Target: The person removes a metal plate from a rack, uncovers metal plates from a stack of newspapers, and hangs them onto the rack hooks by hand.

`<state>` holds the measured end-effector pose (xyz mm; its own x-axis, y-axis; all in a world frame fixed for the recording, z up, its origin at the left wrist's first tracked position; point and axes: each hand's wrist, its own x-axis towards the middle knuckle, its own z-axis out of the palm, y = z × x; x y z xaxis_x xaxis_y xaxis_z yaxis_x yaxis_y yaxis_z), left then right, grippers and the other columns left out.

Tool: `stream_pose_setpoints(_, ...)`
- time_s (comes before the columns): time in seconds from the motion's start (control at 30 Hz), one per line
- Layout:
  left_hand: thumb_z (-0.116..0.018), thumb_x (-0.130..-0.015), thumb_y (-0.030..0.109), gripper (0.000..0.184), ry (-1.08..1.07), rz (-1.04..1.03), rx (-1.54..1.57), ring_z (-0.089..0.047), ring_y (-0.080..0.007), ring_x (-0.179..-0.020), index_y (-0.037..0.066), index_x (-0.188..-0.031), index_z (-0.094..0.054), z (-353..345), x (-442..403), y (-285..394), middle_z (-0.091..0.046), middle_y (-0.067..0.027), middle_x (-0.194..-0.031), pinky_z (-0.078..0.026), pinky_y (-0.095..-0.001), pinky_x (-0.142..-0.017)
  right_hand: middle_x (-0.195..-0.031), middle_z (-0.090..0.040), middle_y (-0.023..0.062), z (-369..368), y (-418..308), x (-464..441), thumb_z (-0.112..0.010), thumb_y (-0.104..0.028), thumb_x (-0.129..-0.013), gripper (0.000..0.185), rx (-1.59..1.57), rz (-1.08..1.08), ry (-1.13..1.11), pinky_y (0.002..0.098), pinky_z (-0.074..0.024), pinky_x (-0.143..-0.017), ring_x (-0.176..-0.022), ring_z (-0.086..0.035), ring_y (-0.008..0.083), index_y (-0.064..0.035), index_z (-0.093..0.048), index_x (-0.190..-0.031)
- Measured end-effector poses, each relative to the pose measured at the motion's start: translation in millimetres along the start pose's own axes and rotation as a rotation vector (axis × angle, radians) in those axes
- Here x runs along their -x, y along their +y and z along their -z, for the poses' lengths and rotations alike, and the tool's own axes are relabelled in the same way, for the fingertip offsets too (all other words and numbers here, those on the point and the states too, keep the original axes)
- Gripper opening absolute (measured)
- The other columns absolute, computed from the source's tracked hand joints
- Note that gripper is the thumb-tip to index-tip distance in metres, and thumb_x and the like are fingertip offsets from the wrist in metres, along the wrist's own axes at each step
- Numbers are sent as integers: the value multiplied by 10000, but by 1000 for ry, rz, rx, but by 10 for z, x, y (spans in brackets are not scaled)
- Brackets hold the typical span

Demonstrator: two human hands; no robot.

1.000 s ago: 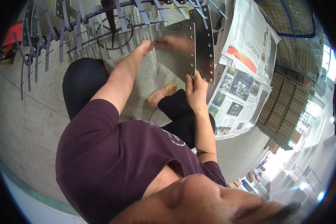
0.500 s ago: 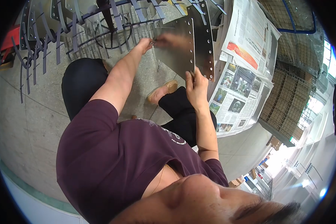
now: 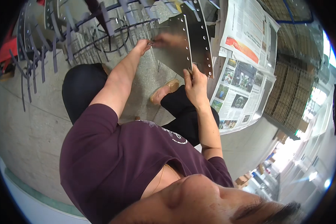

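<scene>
One plate edge [image 3: 188, 44] in right hand [image 3: 196, 86]

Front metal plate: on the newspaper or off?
Off. The right hand grips the front metal plate at the lower end of its holed edge; a second plate shows between it and the newspaper.

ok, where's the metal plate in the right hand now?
Upper middle of the head view: the metal plate has the left hand by its left edge, the right hand at its lower end, and newspaper off to the right.
</scene>
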<state>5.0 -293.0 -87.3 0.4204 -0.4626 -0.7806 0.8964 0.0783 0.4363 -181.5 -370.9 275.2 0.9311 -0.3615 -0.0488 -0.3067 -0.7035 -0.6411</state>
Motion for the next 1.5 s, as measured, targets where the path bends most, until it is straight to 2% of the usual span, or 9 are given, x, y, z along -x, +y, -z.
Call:
stream_pose_setpoints(0.03, -525, -884, 86, 149, -19, 1, -9, -622, -142, -772, 13, -944, -641, 28, -43, -6, -652, -78, -920, -523, -240, -669, -590, -520, 156, -12, 9, 3, -589, -9, -887, 183, -21, 25, 40, 340, -371, -469, -461, -482, 262, 7, -593, -1069)
stream_pose_setpoints(0.13, -504, -894, 76, 154, -120, 54, -12, -635, -164, -769, -11, -937, -624, 169, -242, -47, -651, -96, -905, -536, -247, -671, -730, -605, 235, 36, -17, -16, -587, -25, -855, 316, -34, -7, -7, 467, -467, -614, -690, -613, 413, 2, -562, -1169)
stream_pose_setpoints(0.33, -453, -915, 56, 191, -17, 11, -38, -642, -207, -794, -63, -1023, -558, -54, 187, 147, -630, -119, -910, -554, -268, -683, -801, -624, 223, 49, 5, 6, -577, -42, -863, 294, -90, -15, -22, 468, -477, -649, -758, -622, 406, -17, -553, -1155)
stream_pose_setpoints(0.4, -449, -926, 84, 215, -90, -6, -50, -639, -222, -863, -52, -1051, -559, 22, 108, 127, -633, -143, -991, -553, -306, -735, -842, -627, 215, 33, 24, 21, -575, -45, -867, 332, -92, 15, -42, 473, -479, -659, -782, -619, 407, -38, -529, -1196)
stream_pose_setpoints(0.47, -439, -944, 131, 254, -106, -56, -19, -635, -237, -921, -31, -1076, -584, -21, 178, 119, -640, -161, -1049, -547, -334, -772, -844, -636, 196, 19, 67, 50, -574, -27, -846, 382, -71, 24, -78, 462, -494, -662, -781, -627, 391, -43, -502, -1221)
stream_pose_setpoints(0.73, -453, -941, 153, 250, -163, -76, -43, -636, -235, -921, -8, -1072, -592, -178, 118, 173, -644, -145, -1037, -542, -340, -755, -862, -652, 139, 9, 44, 91, -621, 5, -722, 481, -33, 55, -40, 395, -538, -651, -774, -669, 300, -4, -499, -1188)
stream_pose_setpoints(1.23, -478, -936, 193, 242, -163, -67, -72, -638, -232, -923, 34, -1065, -607, -153, 126, 198, -651, -114, -1014, -532, -350, -724, -824, -650, 131, -18, 84, 83, -605, -5, -750, 427, -47, 66, 7, 389, -540, -617, -741, -676, 288, 13, -506, -1165)
stream_pose_setpoints(1.5, -491, -934, 215, 238, -95, -68, -82, -639, -230, -923, 57, -1062, -616, -11, 84, 155, -655, -98, -1002, -527, -356, -707, -800, -657, 175, 11, 64, 62, -553, -23, -821, 371, -67, 58, 10, 423, -522, -626, -725, -656, 342, 2, -525, -1191)
